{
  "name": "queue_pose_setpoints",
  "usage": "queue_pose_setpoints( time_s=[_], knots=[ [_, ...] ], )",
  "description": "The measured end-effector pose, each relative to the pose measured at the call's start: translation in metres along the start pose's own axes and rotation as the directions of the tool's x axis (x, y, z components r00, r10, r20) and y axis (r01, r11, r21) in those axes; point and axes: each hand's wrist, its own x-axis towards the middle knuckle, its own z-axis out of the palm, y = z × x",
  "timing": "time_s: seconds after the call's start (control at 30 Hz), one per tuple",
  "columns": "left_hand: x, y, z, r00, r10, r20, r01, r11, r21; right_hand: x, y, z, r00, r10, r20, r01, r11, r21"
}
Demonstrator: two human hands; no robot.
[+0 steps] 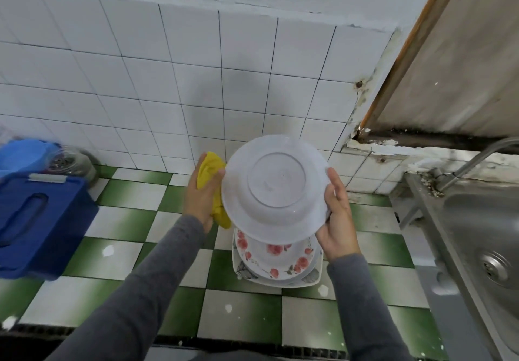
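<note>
- Grey sleeves: both forearms extend forward from the lower edge of the view, over the green-and-white checked tiled tabletop [126,248].
- Right hand [338,220]: grips the right rim of the round white plastic plate [276,183]. The fingers [335,181] are curled over the rim; their tips, behind the plate, are hidden.
- Plate position: held in the air, tilted, underside and foot ring toward the camera, directly above the stack of floral-pattern plates [278,259] and apart from it.
- Left hand [200,197]: clasps the bunched yellow cloth [209,171] at the plate's left rim, with the thumb touching the rim. The cloth runs behind the plate, so contact with the far face cannot be confirmed.
- Step in hand (judgement): wiping the plate dry; the face turned away from the camera is probably the one being worked on.
- Next move (judgement): rotate the plate in the right hand's grip and pass the cloth around the rim and underside. Keep the grip firm, since the stack lies below.
- Surroundings: dark blue plastic crate [36,220] at left, stainless steel sink [483,234] at right, white tiled wall [168,79] behind.
</note>
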Motion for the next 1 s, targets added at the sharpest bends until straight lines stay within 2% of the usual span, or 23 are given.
queue_pose_setpoints(
  time_s=[0.1, 0.17, 0.33, 0.43, 0.5, 0.57, 0.6, 0.73, 0.8, 0.83, 0.9, 0.97, 1.0],
  knots=[
    [-0.001, 0.006, 0.003, 0.954, 0.149, -0.261, -0.121, 0.985, 0.121, -0.003, -0.004, 0.008, 0.999, -0.019, 0.034, 0.019, 1.0, -0.013],
    [0.001, 0.009, 0.007, 0.931, 0.251, -0.264, -0.211, 0.962, 0.172, -0.007, -0.005, 0.016, 0.998, -0.022, 0.056, 0.026, 0.997, -0.068],
    [0.003, 0.013, 0.034, 0.873, 0.485, -0.05, -0.439, 0.827, 0.351, -0.021, 0.008, 0.048, 0.989, -0.035, 0.142, 0.071, 0.964, -0.257],
    [-0.015, 0.014, 0.059, 0.827, 0.52, 0.214, -0.559, 0.719, 0.413, -0.027, 0.019, 0.068, 0.983, -0.022, 0.18, 0.086, 0.932, -0.353],
    [-0.026, 0.005, 0.066, 0.743, 0.528, 0.411, -0.669, 0.587, 0.455, -0.029, 0.025, 0.078, 0.977, -0.04, 0.21, 0.12, 0.915, -0.386],
    [-0.023, -0.004, 0.067, 0.661, 0.545, 0.516, -0.749, 0.441, 0.494, -0.029, 0.028, 0.083, 0.968, -0.071, 0.239, 0.167, 0.898, -0.408],
    [-0.019, -0.001, 0.068, 0.68, 0.528, 0.509, -0.732, 0.455, 0.506, -0.029, 0.028, 0.084, 0.964, -0.075, 0.255, 0.18, 0.888, -0.422],
    [-0.002, 0.02, 0.065, 0.829, 0.398, 0.392, -0.559, 0.614, 0.557, -0.036, 0.023, 0.087, 0.955, -0.08, 0.284, 0.199, 0.885, -0.42],
    [0.004, 0.028, 0.063, 0.848, 0.366, 0.382, -0.529, 0.62, 0.579, -0.039, 0.02, 0.088, 0.958, -0.08, 0.275, 0.188, 0.9, -0.393],
    [0.003, 0.029, 0.062, 0.831, 0.383, 0.403, -0.556, 0.592, 0.584, -0.039, 0.02, 0.088, 0.959, -0.08, 0.273, 0.183, 0.908, -0.377],
    [-0.005, 0.027, 0.063, 0.72, 0.48, 0.502, -0.693, 0.457, 0.557, -0.037, 0.018, 0.091, 0.96, -0.092, 0.265, 0.187, 0.914, -0.36],
    [-0.009, 0.017, 0.06, 0.54, 0.575, 0.615, -0.832, 0.254, 0.494, -0.035, 0.018, 0.095, 0.959, -0.105, 0.262, 0.197, 0.914, -0.355],
    [-0.007, 0.014, 0.056, 0.481, 0.595, 0.643, -0.863, 0.194, 0.466, -0.034, 0.018, 0.097, 0.958, -0.107, 0.267, 0.202, 0.911, -0.36]
  ],
)
